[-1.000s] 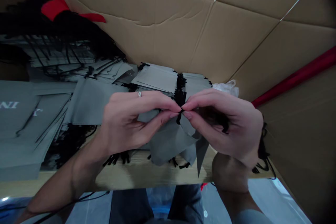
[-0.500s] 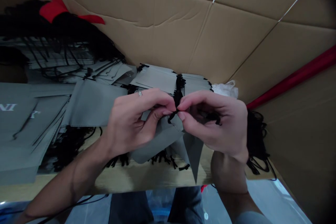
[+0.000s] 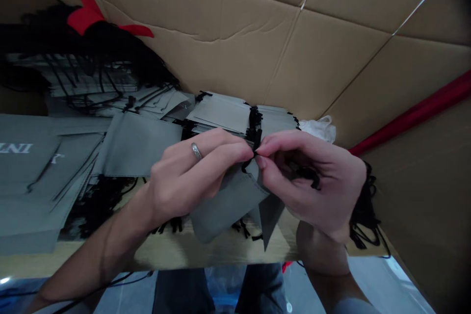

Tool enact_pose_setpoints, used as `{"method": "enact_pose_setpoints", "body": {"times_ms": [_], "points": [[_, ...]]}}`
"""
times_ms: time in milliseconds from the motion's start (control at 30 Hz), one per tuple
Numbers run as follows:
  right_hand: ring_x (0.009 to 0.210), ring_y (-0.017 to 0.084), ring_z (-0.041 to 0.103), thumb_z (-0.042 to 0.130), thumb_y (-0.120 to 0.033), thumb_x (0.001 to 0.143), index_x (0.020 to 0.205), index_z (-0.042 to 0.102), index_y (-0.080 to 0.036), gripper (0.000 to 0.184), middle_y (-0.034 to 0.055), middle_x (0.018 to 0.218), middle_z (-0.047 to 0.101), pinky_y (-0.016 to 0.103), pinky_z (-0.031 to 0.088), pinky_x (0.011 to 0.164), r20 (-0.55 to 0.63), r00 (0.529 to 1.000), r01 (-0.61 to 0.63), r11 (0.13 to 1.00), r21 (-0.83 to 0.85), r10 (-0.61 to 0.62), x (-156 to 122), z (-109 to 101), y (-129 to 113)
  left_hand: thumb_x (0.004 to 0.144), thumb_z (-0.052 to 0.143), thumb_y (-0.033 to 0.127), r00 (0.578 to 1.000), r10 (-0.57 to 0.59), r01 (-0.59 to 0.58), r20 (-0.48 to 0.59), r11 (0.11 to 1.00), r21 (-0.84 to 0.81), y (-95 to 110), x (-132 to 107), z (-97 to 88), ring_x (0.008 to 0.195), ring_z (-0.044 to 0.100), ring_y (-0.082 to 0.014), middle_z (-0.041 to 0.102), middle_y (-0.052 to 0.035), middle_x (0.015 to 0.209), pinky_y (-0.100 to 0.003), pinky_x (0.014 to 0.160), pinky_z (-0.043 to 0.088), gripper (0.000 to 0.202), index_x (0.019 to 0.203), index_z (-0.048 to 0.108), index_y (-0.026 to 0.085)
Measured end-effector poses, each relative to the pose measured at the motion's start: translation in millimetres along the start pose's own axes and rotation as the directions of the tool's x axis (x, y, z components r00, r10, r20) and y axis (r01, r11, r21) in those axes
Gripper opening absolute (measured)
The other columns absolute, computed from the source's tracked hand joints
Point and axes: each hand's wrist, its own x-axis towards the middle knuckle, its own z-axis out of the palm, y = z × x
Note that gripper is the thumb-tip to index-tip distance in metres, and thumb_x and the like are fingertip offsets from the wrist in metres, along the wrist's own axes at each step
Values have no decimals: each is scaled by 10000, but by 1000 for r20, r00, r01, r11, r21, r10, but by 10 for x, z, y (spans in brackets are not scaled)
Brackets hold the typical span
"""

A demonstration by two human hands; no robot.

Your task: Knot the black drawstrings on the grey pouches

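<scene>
Between my two hands, at the centre of the head view, is a black cord (image 3: 257, 138) on a grey fabric pouch (image 3: 230, 201). My left hand (image 3: 195, 169), with a ring on one finger, pinches the cord from the left; its thumb is hidden. My right hand (image 3: 312, 176) grips the same cord between thumb and forefinger, and a dark loop of cord shows at its curled fingers. The pouch hangs below the fingertips, tilted over the table. Behind the hands lie stacks of grey pouches (image 3: 221, 112) with black cord ends.
Large grey pouches with white lettering (image 3: 25, 171) cover the left side of the wooden table (image 3: 176, 255). A heap of black cords (image 3: 121, 54) with red pieces (image 3: 86, 14) lies behind them. Cardboard walls (image 3: 250, 24) enclose the back and right. A white plastic bag (image 3: 319, 128) sits in the corner.
Both hands have shifted slightly right in view. My left hand has rolled over, its back and ring now facing up, with the fingers stretched along the cord. The right pinch continues.
</scene>
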Motion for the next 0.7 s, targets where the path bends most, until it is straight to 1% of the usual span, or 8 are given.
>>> {"method": "enact_pose_setpoints", "body": {"times_ms": [100,167,233,300,367,433,567,700], "points": [[780,150,753,751,-20,952,1030,796,-226,225,17,956,833,293,633,659,14,987,161,983,-84,-160,0,14,-5,1123,677,112,997,13,-17,81,998,57,79,-10,-8,982,792,-232,814,-144,1122,-373,890,706,145,1250,744,131],[834,165,782,744,0,971,1039,794,-213,229,42,985,843,310,675,743,13,965,259,954,-149,-260,2,21,-11,1104,690,86,997,-10,4,82,997,71,124,-11,-2,999,785,-248,807,-153,1131,-403,924,709,148,1237,743,121],[851,172,787,757,11,976,1062,802,-195,228,58,990,843,314,688,782,14,940,336,922,-192,-340,2,20,-15,1116,614,41,999,-24,23,38,999,35,133,-15,8,1006,782,-227,810,-136,1130,-373,949,705,201,1242,747,124],[852,165,778,767,12,976,1082,806,-178,221,65,997,840,304,683,783,32,932,361,913,-189,-362,1,13,-15,1119,551,9,1000,-12,12,4,1000,-12,109,-22,17,1003,776,-205,811,-122,1123,-332,941,695,265,1245,753,125],[845,156,771,756,17,972,1068,807,-176,222,59,985,835,300,671,770,38,948,319,938,-134,-316,2,5,-10,1100,562,-15,1000,4,-3,13,998,-58,72,-25,22,989,768,-187,807,-114,1112,-294,905,682,268,1229,753,121],[831,148,762,752,10,958,1047,806,-194,229,40,983,833,295,644,716,32,973,230,972,-41,-229,3,1,-4,1074,603,-35,1000,-9,9,4,994,-105,43,-23,28,960,762,-161,800,-99,1087,-255,861,663,248,1193,746,129],[811,158,752,797,-15,891,1004,817,-230,244,0,922,819,292,561,595,16,998,60,992,111,-63,-2,22,-5,1051,597,-54,992,-126,116,-24,958,-264,18,-5,65,860,750,-131,772,-52,979,-251,777,628,271,1130,719,175],[618,110,651,825,-33,872,945,826,-252,231,-47,772,769,260,473,483,-19,994,-103,978,181,109,-7,74,-35,1075,668,43,968,-252,225,-14,886,-405,-20,19,119,824,742,-141,776,-22,945,-271,724,599,179,1099,719,213]]}}
